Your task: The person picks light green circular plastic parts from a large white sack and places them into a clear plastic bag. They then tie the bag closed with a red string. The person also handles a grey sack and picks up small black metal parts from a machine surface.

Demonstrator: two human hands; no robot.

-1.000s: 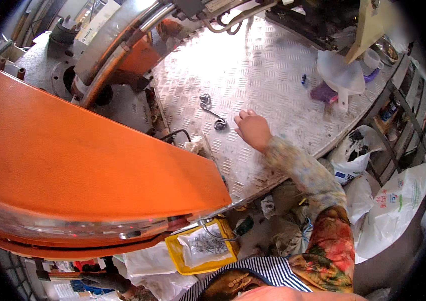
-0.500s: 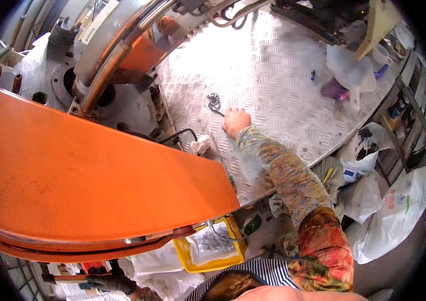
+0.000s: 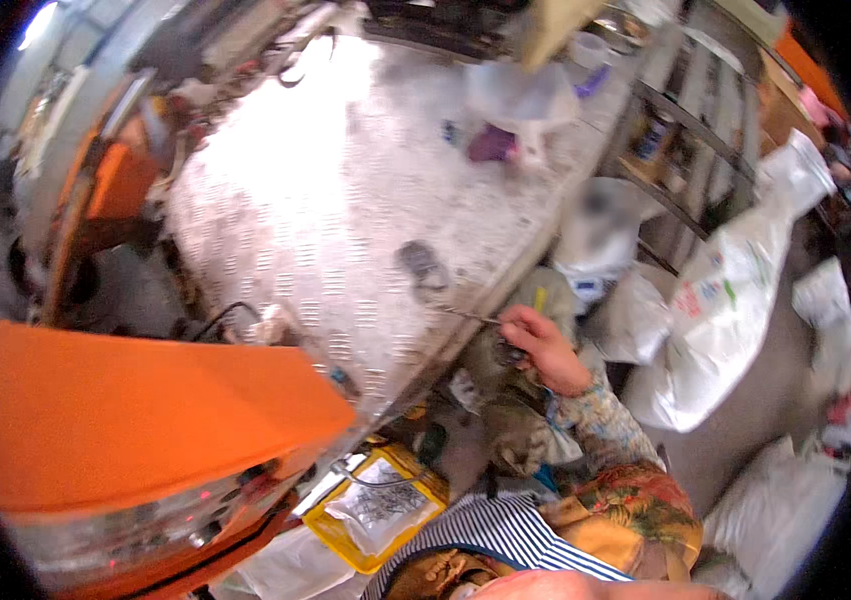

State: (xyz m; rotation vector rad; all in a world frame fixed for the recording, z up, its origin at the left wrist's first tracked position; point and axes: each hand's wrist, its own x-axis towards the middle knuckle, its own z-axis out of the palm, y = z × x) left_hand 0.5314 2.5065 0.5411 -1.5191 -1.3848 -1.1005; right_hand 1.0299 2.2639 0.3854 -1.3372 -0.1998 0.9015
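Note:
My right hand is closed just off the front edge of the patterned metal plate. From its fingers a thin dark rod-like thing points left over the plate. A dark lump shows under the fingers; whether it belongs to the rod I cannot tell. A blurred grey, loop-like thing appears over the plate beyond the rod's tip; whether the two are joined is unclear. My left hand is out of view.
An orange machine cover fills the left. Below the plate hangs a yellow-framed tray. A whitish funnel-like container and a purple item sit on the plate. White bags stand at the right beside a metal rack.
My right hand has drawn back from the middle of the plate to its front edge, with the thin dark thing in it. The view has swung to the right. The gloved hand at lower left is gone from sight.

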